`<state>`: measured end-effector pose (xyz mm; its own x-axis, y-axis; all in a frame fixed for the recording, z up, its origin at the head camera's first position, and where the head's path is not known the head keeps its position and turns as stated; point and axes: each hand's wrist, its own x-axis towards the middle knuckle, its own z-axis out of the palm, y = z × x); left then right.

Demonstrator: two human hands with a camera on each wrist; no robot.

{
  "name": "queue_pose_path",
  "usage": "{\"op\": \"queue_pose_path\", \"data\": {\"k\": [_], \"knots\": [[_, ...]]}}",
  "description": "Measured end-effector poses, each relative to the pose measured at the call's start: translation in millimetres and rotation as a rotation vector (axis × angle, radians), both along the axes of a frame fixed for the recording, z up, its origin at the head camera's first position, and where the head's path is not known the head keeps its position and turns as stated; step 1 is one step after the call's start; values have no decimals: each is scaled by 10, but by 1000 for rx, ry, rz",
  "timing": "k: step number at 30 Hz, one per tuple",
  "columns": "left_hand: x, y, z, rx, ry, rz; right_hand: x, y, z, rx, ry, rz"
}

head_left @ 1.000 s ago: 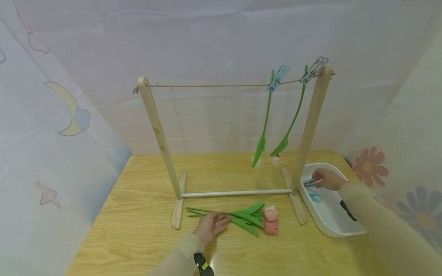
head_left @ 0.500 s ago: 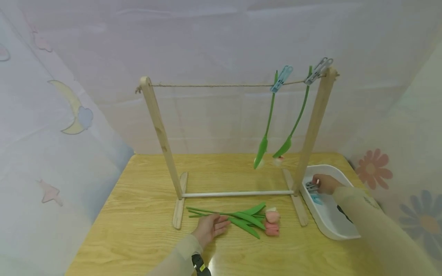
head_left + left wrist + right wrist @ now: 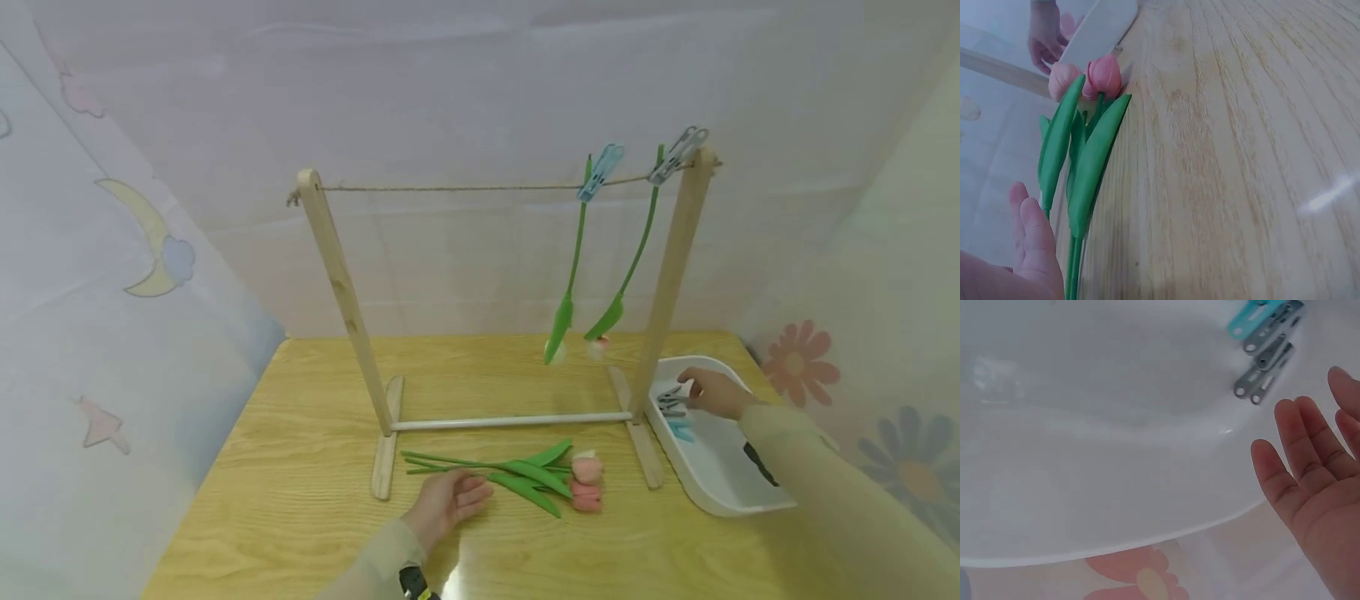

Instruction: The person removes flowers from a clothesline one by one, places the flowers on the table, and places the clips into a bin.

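Observation:
Pink artificial tulips (image 3: 587, 481) with green leaves lie on the table in front of the wooden rack. My left hand (image 3: 446, 504) rests beside their stems, fingers relaxed; the left wrist view shows the stems (image 3: 1074, 269) just past my fingers, and whether they touch is unclear. Over the white tray (image 3: 720, 475) is my right hand (image 3: 716, 393), fingers loosely extended and holding nothing. In the right wrist view, grey clothespins (image 3: 1264, 374) and a blue clothespin (image 3: 1252, 320) lie in the tray, apart from my fingertips.
A twine line (image 3: 450, 189) spans the rack's wooden posts (image 3: 341, 292). Two tulips hang head-down from it at the right, held by a blue clothespin (image 3: 601, 172) and a grey clothespin (image 3: 678, 156). A white bar (image 3: 510, 422) joins the posts low down.
My right hand has let go of a grey clothespin, which now lies in the tray with the others. My left hand has shifted slightly left and toward me.

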<state>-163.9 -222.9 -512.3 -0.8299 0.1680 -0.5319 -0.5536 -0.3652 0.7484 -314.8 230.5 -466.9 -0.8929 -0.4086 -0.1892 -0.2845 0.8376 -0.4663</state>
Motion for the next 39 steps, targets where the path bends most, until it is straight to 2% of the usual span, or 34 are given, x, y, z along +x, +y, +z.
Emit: {"op": "queue_pose_path", "data": {"k": [6,15,21,29,33,36,39], "knots": [[7,-80,69,-5,53,25,67,29,97,-84,34,-26],[-105,-175,277,-187,225,97,224,-12,374,-126,127,-57],[-217,-207,386,-255,323,127,319,-88,657,-159,107,-70],[-354,-205,599,-356,469,74,378,-233,1020,-136,176,-103],[-421,-188,716,-383,534,46,446,-324,1216,-200,257,-119],[-476,-174,798,-391,567,35,496,-409,1353,-230,328,-135],[-527,-156,875,-403,581,27,536,-496,1489,-222,354,-157]]}}
